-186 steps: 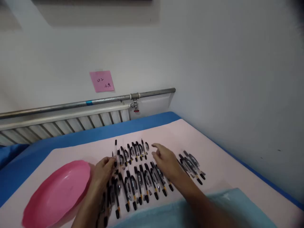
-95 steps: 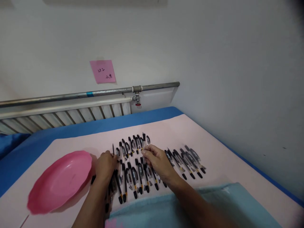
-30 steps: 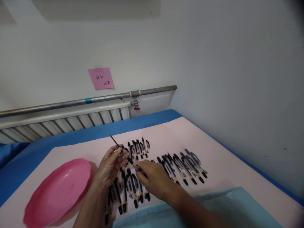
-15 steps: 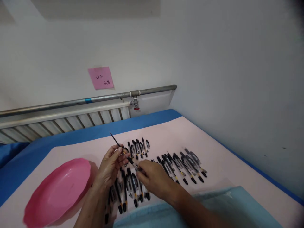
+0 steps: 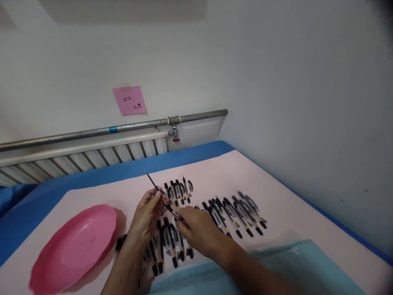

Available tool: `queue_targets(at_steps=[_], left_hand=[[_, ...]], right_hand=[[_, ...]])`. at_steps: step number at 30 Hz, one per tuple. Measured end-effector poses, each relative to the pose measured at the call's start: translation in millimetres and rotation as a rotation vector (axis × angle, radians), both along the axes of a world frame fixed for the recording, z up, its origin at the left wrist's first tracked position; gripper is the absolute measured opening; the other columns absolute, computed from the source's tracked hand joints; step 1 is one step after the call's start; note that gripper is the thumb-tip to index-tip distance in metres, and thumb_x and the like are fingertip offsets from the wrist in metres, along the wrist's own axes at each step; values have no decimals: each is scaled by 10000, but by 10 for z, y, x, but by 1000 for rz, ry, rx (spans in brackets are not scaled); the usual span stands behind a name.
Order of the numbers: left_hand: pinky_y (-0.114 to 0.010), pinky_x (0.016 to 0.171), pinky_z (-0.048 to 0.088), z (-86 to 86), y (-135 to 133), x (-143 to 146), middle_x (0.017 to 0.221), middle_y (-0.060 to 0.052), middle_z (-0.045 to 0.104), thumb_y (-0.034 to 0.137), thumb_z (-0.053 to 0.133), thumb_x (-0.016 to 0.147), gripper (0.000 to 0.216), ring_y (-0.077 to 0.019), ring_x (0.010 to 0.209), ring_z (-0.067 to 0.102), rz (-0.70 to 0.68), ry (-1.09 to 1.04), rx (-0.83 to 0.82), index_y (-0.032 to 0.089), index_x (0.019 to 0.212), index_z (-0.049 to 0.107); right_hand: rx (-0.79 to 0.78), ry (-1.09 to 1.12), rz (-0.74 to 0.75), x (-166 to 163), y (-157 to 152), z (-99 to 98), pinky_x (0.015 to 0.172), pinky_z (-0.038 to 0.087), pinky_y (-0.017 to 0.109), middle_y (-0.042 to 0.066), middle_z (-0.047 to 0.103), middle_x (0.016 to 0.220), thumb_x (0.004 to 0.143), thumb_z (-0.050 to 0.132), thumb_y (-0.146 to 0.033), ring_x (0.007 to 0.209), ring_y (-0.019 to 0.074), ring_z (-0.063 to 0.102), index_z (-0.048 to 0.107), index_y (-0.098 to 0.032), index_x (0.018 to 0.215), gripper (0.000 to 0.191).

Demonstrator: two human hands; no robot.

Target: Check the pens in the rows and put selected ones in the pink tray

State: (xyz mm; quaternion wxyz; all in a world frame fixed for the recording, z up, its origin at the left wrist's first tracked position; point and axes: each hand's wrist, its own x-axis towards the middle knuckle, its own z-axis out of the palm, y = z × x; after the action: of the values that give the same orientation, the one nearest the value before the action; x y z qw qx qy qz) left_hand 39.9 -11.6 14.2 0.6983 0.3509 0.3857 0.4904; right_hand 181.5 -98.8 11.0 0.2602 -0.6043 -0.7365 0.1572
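Both hands meet just above a spread of black-and-clear pens point(image 5: 215, 209) on a pale pink sheet point(image 5: 270, 184). My left hand point(image 5: 147, 215) pinches a thin black pen refill point(image 5: 151, 181) that points up and away to the left. My right hand point(image 5: 198, 229) is closed on a clear pen barrel point(image 5: 173, 213) at the refill's lower end. The refill and barrel line up end to end between the two hands. More pens point(image 5: 178, 190) lie in a short row behind the hands, and others lie under and in front of them.
A pink oval dish point(image 5: 72, 248) sits at the left on the sheet. Blue cloth point(image 5: 92, 176) borders the sheet. A light blue towel point(image 5: 294, 266) lies at the near edge. A radiator and pipe point(image 5: 92, 141) run along the back wall under a pink note point(image 5: 129, 99).
Earlier both hands rested among the pens; the left hand lifted a refill and the right a barrel and brought them together. In the last second they barely moved.
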Motion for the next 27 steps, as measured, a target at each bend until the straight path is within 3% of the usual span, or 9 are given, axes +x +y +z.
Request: queue_targets(at_steps=[15, 27], left_hand=[[-228, 565, 519, 49, -1, -18, 698, 1, 623, 146, 652, 700, 201, -153, 692, 652, 63, -25, -19, 177, 880, 568], [-222, 519, 510, 50, 1, -8, 693, 8, 620, 131, 627, 718, 177, -135, 625, 641, 100, -28, -30, 177, 880, 570]], right_hand=[[43, 60, -43, -15, 36, -79, 555, 239, 211, -14, 492, 704, 820, 444, -189, 617, 92, 415, 468, -176, 718, 105], [21, 33, -23, -13, 18, -51, 547, 231, 217, -8, 501, 720, 829, 435, -190, 610, 92, 406, 482, -175, 740, 101]])
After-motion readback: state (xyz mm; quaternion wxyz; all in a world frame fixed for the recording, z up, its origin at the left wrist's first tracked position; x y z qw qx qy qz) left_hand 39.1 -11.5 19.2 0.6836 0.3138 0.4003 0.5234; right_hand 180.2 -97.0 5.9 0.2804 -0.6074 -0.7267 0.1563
